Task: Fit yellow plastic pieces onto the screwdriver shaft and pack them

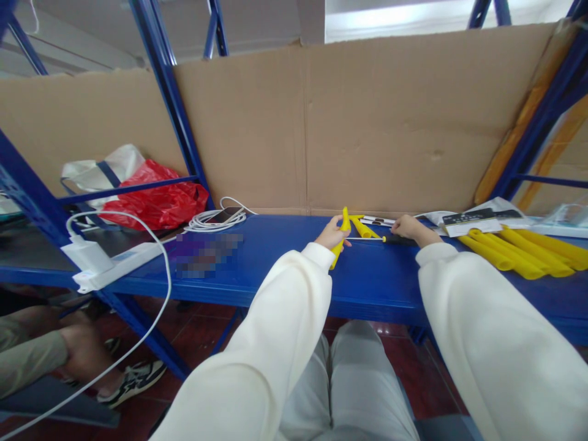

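Observation:
My left hand (331, 233) is wrapped round a yellow tube (337, 252), held upright and slightly tilted over the blue shelf (271, 245). More yellow pieces (361, 227) lie just right of it. A thin metal rod (365, 238) runs from near my left hand toward a dark handle (399, 241). My right hand (405, 226) is closed beside white-and-black slim items (379, 221), above the dark handle; what its fingers pinch is too small to make out.
Several yellow tubes (528, 251) lie at the right beside labelled packaging (482, 222). On the left are a coiled white cable (215, 220), a red bag (158, 190) and a power strip (124, 263). Cardboard (367, 122) stands behind. A person's leg (87, 349) shows lower left.

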The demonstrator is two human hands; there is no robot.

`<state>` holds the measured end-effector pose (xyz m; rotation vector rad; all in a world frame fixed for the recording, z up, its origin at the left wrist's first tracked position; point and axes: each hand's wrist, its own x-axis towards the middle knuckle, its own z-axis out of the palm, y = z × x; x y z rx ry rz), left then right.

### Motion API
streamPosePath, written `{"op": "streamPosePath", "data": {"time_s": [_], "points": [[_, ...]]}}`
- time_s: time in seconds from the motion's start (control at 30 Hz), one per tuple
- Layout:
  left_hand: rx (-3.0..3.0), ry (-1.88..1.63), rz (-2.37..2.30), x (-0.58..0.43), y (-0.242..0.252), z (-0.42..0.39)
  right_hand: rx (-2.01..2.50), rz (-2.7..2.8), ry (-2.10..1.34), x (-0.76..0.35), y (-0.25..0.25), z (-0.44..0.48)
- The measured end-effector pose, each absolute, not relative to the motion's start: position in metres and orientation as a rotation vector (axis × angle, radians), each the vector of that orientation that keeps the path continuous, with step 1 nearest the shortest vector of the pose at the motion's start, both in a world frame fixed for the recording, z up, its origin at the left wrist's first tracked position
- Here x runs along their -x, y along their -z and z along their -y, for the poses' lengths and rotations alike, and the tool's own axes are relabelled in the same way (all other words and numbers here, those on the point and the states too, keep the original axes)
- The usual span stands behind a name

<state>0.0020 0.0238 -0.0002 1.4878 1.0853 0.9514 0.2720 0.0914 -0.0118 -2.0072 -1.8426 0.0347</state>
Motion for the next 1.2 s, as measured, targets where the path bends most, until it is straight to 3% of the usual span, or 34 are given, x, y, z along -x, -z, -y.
{"op": "streamPosePath", "data": {"time_s": [0.3,0.57,1.2], "points": [[-1.422,-0.855,-0.942,0.001,-0.005,-0.02,1.738,1.68,-0.05,-0.255,0.008,-0.08],[-1.467,-0.741,-0.829,0.002,-0.003,-0.022,1.089,1.614,-0.495,-0.199,-0.002,-0.065],[-1.519,-0.688,-0.829,0.0,0.002,-0.024,1.055,1.657,-0.512,-0.186,0.005,-0.047]]}}
